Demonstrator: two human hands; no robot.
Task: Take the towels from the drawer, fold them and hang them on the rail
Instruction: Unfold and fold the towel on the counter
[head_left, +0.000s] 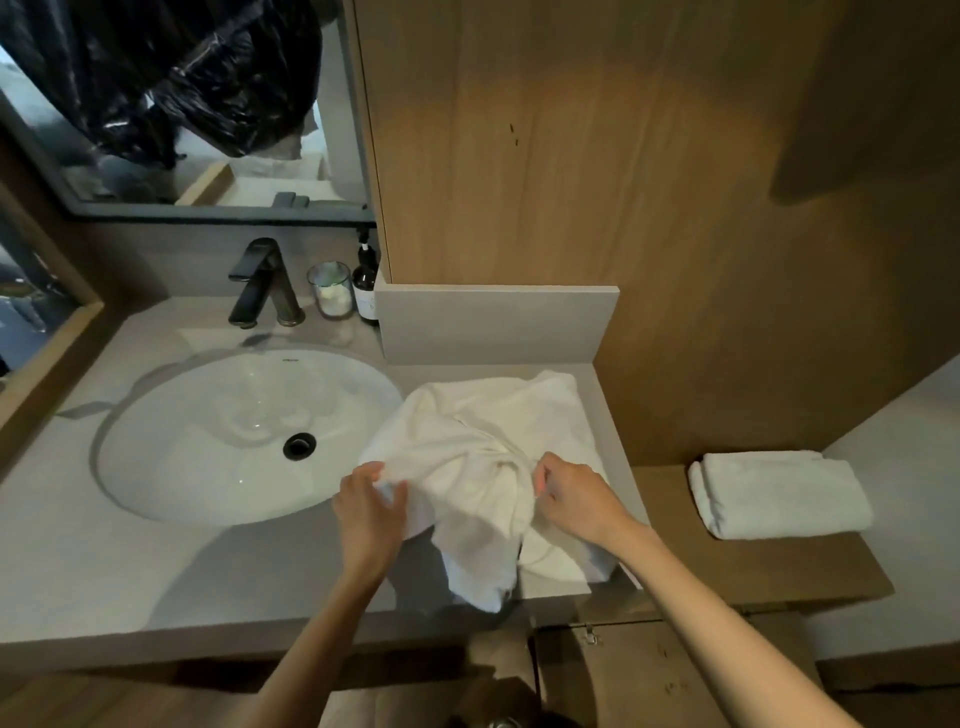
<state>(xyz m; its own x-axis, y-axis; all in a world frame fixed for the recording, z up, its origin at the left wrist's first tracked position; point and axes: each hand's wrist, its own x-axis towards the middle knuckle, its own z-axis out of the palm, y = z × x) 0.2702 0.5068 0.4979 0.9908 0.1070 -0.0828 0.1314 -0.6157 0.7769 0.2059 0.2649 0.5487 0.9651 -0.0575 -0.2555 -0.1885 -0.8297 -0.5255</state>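
**One towel folded, one still a heap**

On the grey counter (130, 571), right of the white basin (208, 441), a loose white towel (483, 441) lies bunched and unfolded, covering most of the counter's right end and spilling over the near edge, where a tail of it hangs down. It has no clean long axis yet; the bulk runs roughly from the far right corner toward the near edge, with creases gathered to a knot near its middle.

Further right, on a lower wooden ledge (779, 571), a folded towel (779, 493) sits as a neat rectangle, long axis left to right, its folded edge facing left. So one fold looks finished, this one is barely begun, and no hanging shows: neither rail nor drawer can be made out with certainty.

Left hand (371, 514) is closed around the towel's left near edge, cloth pinched between thumb and fingers. Right hand (576, 499) pinches a gathered ridge of cloth near the middle, fingers curled tight.

Behind the basin stand a dark tap (265, 283), a glass jar (331, 291) and a pump bottle (366, 286).
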